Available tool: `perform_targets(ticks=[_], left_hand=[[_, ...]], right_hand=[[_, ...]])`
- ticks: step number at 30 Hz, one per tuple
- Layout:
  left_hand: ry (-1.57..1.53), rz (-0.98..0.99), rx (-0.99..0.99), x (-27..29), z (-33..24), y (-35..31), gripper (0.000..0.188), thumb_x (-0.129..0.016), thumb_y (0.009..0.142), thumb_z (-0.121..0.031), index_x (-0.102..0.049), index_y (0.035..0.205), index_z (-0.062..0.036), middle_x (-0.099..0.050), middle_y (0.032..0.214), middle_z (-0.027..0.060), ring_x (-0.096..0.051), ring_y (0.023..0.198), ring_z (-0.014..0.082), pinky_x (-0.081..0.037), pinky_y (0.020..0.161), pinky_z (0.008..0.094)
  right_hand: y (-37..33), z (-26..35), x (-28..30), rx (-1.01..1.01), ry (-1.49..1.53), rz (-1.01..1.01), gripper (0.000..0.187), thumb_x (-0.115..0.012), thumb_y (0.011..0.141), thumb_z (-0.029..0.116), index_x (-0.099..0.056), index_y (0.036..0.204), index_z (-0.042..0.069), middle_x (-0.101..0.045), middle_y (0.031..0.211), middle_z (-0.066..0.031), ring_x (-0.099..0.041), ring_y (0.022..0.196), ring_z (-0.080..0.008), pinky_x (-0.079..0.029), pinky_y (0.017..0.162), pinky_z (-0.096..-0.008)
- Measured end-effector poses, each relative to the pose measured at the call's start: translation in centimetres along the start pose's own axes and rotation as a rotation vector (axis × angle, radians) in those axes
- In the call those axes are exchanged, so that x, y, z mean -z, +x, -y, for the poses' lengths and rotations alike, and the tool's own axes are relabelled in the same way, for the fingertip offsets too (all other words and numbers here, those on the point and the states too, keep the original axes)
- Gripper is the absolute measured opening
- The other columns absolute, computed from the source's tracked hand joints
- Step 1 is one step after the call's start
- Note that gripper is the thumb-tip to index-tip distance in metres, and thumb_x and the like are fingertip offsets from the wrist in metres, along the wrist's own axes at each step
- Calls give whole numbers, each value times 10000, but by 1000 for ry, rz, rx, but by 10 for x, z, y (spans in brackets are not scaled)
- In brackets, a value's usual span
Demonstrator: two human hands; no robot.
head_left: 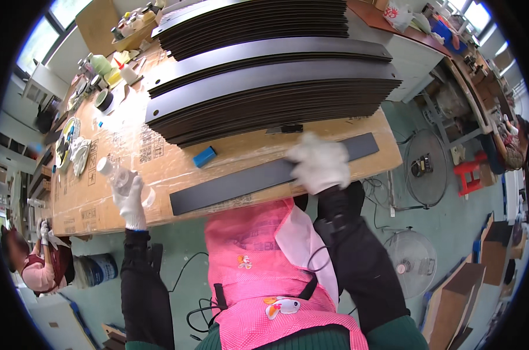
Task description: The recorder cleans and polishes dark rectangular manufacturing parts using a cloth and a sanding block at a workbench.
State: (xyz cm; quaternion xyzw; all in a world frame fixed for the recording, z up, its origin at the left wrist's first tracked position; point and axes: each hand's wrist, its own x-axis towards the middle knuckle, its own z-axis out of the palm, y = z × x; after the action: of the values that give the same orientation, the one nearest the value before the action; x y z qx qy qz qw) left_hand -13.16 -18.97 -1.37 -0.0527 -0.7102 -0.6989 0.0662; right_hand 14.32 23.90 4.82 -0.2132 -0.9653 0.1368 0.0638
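Observation:
In a white glove, my left hand (130, 203) is closed around a clear bottle (121, 178) with a white cap, near the table's front edge. A long dark grey strip (229, 185) lies flat along that edge. Over its right part is my gloved right hand (320, 163), smeared by motion; I cannot make out its fingers or whether it holds anything. Just beyond the strip sits a small blue block (205, 157). Tall stacks of similar dark strips (276, 93), several with a hole near the end, rise behind it.
The table (115, 201) is covered in cardboard. Bottles (101, 64), a roll of black tape (104, 100) and crumpled white gloves (80, 155) lie at its left. Floor fans (413, 262) and a red stool (466, 177) stand at right. A co-worker (45, 262) is at far left.

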Motion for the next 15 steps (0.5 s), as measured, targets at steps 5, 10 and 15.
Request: perform_targets(ticks=[5,10,15], left_hand=[[34,453,-135,-77,-86,-50,659,-831,783,-11,-575,1390,-15,-730,1185,102,-726,1050,182,-609,966,384],[418,634,-109,-153,-100,-99,668,-905,699,-147,-598,1283,-45,-739,1146,119,-731,1032,204,-596,916,359],[683,999,-354,-235,-109,-135,832,-911,734,-343,-573,1470,-155,-762,1122,171,-764,1041,351,-608,923,418]], right_hand=[[-32,-198,-18,-691,87,-485,331,-818,824,292,-790,1143,207,-721,1225,-57,-688,1159,-306,-532,1027,-486],[-23,-192,-30,-750,-84,-667,379,-684,907,338,-752,1245,178,-702,1321,-89,-621,1273,-337,-481,1104,-483],[-29,-201,-25,-807,-104,-547,554,-666,924,416,-648,1450,241,-673,1403,-88,-588,1335,-345,-452,1143,-510]])
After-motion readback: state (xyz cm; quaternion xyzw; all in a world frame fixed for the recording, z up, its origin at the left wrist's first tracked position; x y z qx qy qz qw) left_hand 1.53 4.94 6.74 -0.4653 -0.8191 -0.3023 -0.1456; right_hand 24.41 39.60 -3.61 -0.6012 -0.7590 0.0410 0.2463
